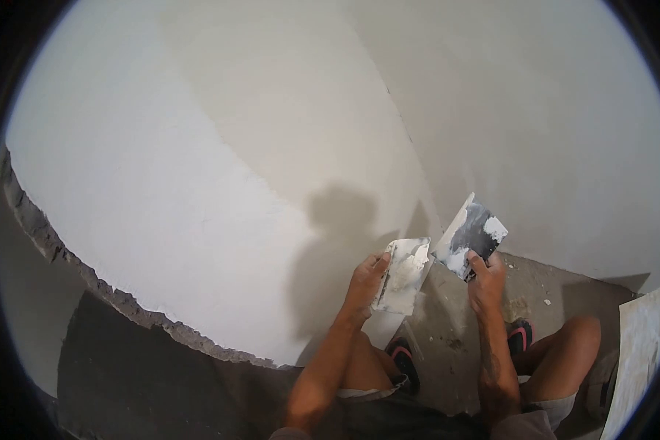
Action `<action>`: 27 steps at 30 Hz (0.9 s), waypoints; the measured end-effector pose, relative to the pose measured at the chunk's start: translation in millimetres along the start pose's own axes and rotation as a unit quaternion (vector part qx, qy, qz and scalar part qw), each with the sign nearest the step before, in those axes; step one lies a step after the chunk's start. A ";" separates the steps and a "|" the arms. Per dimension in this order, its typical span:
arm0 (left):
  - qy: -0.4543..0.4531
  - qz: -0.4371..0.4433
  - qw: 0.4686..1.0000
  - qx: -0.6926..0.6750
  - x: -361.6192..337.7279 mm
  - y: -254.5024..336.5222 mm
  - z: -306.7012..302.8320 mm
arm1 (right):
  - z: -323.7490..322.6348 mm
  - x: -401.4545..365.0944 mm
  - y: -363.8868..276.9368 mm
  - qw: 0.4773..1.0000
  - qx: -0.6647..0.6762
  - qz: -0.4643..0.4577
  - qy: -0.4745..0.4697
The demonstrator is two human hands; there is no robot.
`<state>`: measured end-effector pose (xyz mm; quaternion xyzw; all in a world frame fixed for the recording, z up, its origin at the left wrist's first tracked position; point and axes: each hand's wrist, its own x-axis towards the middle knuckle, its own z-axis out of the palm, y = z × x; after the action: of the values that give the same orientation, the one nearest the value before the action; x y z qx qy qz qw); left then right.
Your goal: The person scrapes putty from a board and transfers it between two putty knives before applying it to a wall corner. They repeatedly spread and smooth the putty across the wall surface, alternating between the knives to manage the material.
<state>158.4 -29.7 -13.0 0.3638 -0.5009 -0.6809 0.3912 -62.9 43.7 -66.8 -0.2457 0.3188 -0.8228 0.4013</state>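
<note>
My left hand (365,284) grips a flat plastering blade (403,275) smeared with white paste, its thumb on the near edge. My right hand (486,279) is closed on a second blade (471,235), dark metal with white paste on its face and edges. The two blades are close together, the right one tilted and slightly higher. Both are held in front of the pale wall (257,213), near its corner.
A rough, broken plaster edge (117,297) runs along the wall's lower left. Below are the dusty floor (447,359) with small crumbs, my knees and my sandals (403,359). A pale, stained board (642,352) stands at the right.
</note>
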 end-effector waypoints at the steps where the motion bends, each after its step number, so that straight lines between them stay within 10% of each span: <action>1: 0.003 0.000 1.000 -0.001 -0.6 -0.3 0.5 | 1.0 -0.6 -1.3 1.000 0.003 0.002 -0.001; 12: 0.017 0.002 0.998 0.064 -4.2 2.0 4.3 | -1.9 -5.1 -7.8 1.000 -0.001 0.000 -0.009; 17: 0.059 0.022 0.994 0.094 -15.2 -3.9 -11.7 | -17.4 -2.5 -14.6 0.943 -0.329 0.009 0.045; 27: 0.092 -0.016 0.990 0.102 -36.9 23.3 3.2 | -40.9 18.1 -49.8 0.992 0.021 -0.110 0.052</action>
<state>175.4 0.2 14.2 0.4704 -0.5239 -0.5961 0.3858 -125.1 66.0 -55.9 -0.2279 0.2927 -0.8800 0.2965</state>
